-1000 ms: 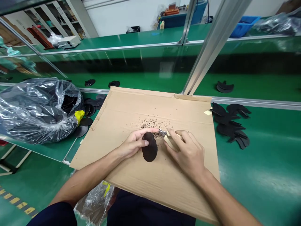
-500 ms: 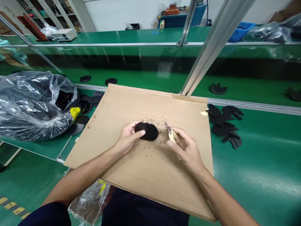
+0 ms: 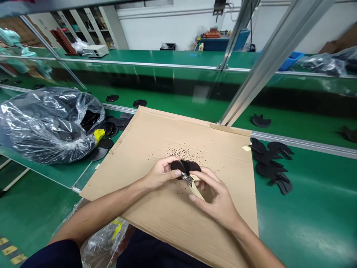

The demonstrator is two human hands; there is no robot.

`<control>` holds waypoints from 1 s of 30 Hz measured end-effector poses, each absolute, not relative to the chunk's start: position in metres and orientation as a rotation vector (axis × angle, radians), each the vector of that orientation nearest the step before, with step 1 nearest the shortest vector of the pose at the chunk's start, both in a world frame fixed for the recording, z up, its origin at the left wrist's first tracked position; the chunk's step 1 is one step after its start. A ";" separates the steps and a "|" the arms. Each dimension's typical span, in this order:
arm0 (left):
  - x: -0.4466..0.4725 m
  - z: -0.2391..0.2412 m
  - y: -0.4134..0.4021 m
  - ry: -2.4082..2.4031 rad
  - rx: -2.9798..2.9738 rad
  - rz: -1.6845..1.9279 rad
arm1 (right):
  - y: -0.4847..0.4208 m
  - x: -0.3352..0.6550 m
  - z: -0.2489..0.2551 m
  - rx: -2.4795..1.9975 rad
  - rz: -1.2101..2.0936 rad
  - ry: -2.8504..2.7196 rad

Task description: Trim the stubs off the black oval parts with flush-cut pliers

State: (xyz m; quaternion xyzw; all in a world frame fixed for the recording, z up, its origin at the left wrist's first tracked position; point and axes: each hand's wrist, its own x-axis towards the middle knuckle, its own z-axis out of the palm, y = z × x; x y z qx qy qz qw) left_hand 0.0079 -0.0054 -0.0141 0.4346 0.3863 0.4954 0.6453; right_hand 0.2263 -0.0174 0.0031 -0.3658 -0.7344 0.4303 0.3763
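On the left of the glossy green counter (image 3: 306, 201), a large clear plastic bag (image 3: 47, 126) with a yellow tag (image 3: 99, 134) is bulging with black pieces, and loose flat black discs (image 3: 106, 143) are lying between it and a tan cardboard sheet (image 3: 156, 208). To the right, a heap of curved black pieces (image 3: 269, 160) is lying just beside the sheet, while a silver metal post (image 3: 264, 70) is rising at its far edge. Farther off, a raised green shelf (image 3: 134, 56) is carrying a white boxy device (image 3: 96, 51) and one blue plastic bin (image 3: 290, 61) before a white wall (image 3: 156, 29). Above the cardboard's middle, the left hand (image 3: 160, 173) is pinching a black rounded piece (image 3: 192, 166), its layers too dark to count; the right hand (image 3: 217, 193) is gripping one pair of cream-handled metal nippers (image 3: 186, 178), their tips reaching the piece beside the left thumb. Two small black clusters (image 3: 140, 103) are lying beyond the sheet's far left corner; black crumbs (image 3: 182, 153), too many to count, are littering the cardboard.
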 end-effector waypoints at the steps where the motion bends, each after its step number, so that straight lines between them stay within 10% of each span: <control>1: 0.008 -0.014 -0.005 0.880 0.959 1.146 | -0.017 0.227 0.004 -0.936 1.075 -1.888; 19: -0.024 0.000 0.032 1.020 1.375 0.709 | -0.017 0.227 -0.004 -0.817 0.619 -1.987; 30: -0.006 0.047 0.205 1.721 2.161 0.788 | -0.026 0.224 -0.013 -0.910 0.648 -1.867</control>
